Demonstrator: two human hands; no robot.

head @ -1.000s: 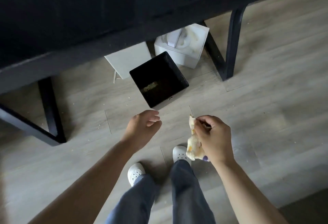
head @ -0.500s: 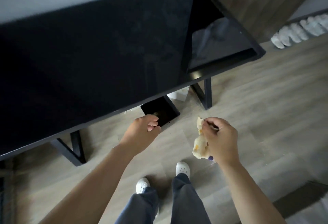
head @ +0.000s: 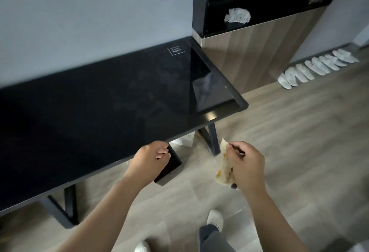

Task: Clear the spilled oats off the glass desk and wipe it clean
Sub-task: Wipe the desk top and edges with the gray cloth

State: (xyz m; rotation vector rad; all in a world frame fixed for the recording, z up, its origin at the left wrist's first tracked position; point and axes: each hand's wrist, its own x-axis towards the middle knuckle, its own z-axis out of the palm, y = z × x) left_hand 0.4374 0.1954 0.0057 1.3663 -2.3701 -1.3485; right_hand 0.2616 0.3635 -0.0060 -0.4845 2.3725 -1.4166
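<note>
While the right hand (head: 246,166) grips a crumpled, stained cloth (head: 224,173) above the wood floor (head: 299,141), the left hand (head: 150,160) hangs at the front edge of the glass desk (head: 89,115), its fingers curled in with nothing seen in them. Faint smears show on the dark glass, and a black bin (head: 173,168) sits on the floor just beneath that hand.

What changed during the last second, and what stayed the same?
The view lifted from the bin on the floor to the glass desk; the bin now shows only partly behind the left hand. Unchanged: the right hand grips the cloth; the left is curled, empty.
</note>
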